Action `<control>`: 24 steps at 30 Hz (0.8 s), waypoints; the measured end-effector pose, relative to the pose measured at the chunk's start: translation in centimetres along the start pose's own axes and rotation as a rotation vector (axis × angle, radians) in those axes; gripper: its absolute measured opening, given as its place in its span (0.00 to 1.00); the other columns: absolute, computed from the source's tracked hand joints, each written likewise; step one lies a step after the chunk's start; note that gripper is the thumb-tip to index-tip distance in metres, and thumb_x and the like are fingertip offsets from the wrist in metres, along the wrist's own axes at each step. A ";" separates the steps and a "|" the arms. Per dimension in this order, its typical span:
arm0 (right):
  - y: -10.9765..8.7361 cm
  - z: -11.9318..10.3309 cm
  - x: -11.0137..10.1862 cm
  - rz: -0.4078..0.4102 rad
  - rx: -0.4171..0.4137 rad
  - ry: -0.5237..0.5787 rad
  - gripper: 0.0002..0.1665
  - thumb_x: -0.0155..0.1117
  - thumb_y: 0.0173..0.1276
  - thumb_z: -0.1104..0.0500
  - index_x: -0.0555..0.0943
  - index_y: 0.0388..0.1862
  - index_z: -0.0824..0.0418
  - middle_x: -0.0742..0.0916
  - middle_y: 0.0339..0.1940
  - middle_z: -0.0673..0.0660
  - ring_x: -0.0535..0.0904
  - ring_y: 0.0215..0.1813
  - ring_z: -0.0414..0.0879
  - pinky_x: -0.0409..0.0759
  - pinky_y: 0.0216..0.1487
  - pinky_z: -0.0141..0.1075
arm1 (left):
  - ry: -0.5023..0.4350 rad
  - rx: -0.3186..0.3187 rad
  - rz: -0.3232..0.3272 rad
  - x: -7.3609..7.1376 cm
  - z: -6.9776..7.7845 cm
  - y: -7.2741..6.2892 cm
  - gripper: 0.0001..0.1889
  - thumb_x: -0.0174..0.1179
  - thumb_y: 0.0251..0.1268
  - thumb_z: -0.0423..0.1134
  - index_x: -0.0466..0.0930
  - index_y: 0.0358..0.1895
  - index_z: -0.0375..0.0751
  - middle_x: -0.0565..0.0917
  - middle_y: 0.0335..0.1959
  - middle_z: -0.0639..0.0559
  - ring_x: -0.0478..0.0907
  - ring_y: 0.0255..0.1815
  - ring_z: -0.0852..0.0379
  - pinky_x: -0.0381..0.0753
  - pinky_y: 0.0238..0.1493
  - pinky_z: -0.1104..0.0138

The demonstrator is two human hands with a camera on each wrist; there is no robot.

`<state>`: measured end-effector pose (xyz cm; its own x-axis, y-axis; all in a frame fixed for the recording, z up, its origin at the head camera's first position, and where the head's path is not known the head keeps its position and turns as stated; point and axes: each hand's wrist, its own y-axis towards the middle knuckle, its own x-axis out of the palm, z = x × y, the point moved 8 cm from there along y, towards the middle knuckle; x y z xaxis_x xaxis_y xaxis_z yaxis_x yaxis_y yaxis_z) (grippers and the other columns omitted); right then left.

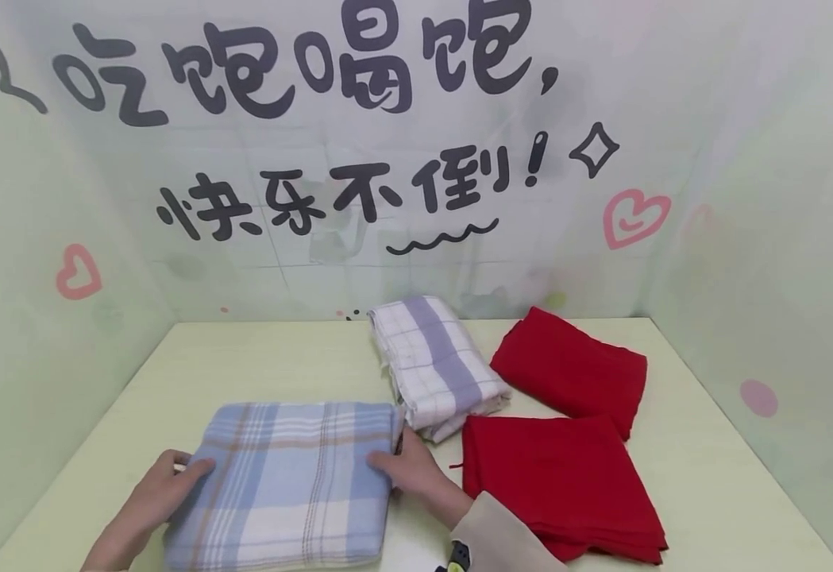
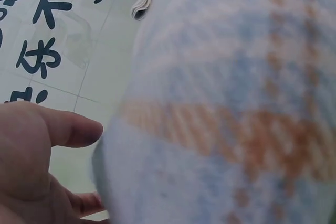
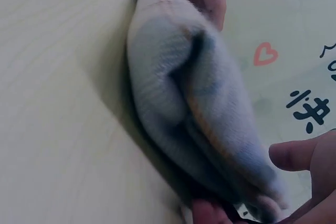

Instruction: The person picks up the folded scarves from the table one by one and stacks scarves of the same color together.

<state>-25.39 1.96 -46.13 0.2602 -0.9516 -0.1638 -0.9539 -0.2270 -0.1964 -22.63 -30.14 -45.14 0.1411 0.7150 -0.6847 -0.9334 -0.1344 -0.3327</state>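
A folded blue-and-white plaid blanket [image 1: 295,485] with tan stripes lies between my two hands at the front of the table. At its left edge my left hand [image 1: 155,496] grips it, thumb over the top and the other fingers along the side. My right hand [image 1: 419,469] holds the opposite edge, its thumb above and fingers tucked below, partly hidden by the cloth. In the right wrist view the folded layers of the blanket [image 3: 173,87] gape open along the side, close over the table. The left wrist view is mostly filled by its blurred plaid face [image 2: 226,103].
Behind the blanket's right corner sits a folded white cloth [image 1: 395,349] with a lavender stripe. Two folded red cloths lie to the right, one nearer [image 1: 552,469] and one farther back [image 1: 573,365]. Printed walls [image 1: 259,278] enclose the pale table [image 1: 259,357] behind and at both sides.
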 end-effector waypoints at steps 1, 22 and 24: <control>0.0 -0.1 -0.1 -0.017 0.013 -0.002 0.29 0.62 0.63 0.59 0.67 0.59 0.70 0.81 0.43 0.62 0.78 0.37 0.48 0.78 0.28 0.41 | 0.001 0.004 0.001 -0.1 0.2 0.0 0.33 0.42 0.72 0.52 0.53 0.57 0.18 0.71 0.46 0.24 0.76 0.40 0.45 0.77 0.35 0.61; -1.8 0.7 -3.4 -0.011 0.213 0.352 0.44 0.44 0.73 0.45 0.53 0.65 0.85 0.68 0.62 0.81 0.70 0.63 0.69 0.76 0.58 0.51 | 0.161 0.118 0.144 -0.8 7.7 2.3 0.30 0.43 0.69 0.47 0.55 0.58 0.19 0.57 0.54 0.17 0.57 0.54 0.22 0.65 0.46 0.39; -2.0 0.7 -3.8 -0.002 0.210 0.374 0.43 0.43 0.74 0.46 0.52 0.65 0.85 0.66 0.63 0.82 0.68 0.64 0.71 0.74 0.60 0.53 | 0.170 0.118 0.158 -0.7 8.4 2.4 0.29 0.43 0.68 0.47 0.56 0.58 0.20 0.56 0.55 0.17 0.55 0.55 0.21 0.64 0.46 0.37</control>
<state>-24.33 6.14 -45.77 0.1529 -0.9697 0.1908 -0.8921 -0.2184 -0.3954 -27.75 -25.24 -40.03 0.0346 0.5649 -0.8244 -0.9788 -0.1474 -0.1421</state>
